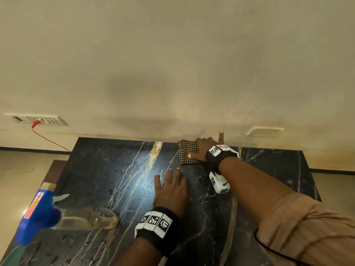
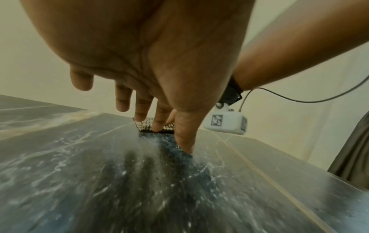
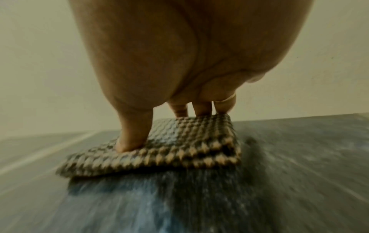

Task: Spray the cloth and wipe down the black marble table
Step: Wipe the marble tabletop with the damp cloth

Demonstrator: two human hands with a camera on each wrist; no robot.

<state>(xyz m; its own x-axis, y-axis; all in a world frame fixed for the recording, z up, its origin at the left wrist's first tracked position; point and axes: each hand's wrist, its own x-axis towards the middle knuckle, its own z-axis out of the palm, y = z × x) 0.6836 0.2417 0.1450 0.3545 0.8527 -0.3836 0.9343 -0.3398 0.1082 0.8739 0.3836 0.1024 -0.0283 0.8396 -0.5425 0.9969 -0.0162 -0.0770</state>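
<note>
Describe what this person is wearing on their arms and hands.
Both bare hands, left hand and right hand, have black wristbands carrying black-and-white square markers. A white camera box hangs under the right wrist, with a thin cable. Right arm: rolled tan sleeve; a finger ring.

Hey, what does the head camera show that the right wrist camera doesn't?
Only the head view shows the left hand flat on the marble, the spray bottle at the table's left edge, and the wall socket with its red cable.

Only the right wrist view shows the cloth's folded layers.

Both show the right hand pressing the checked cloth onto the black marble table.
</note>
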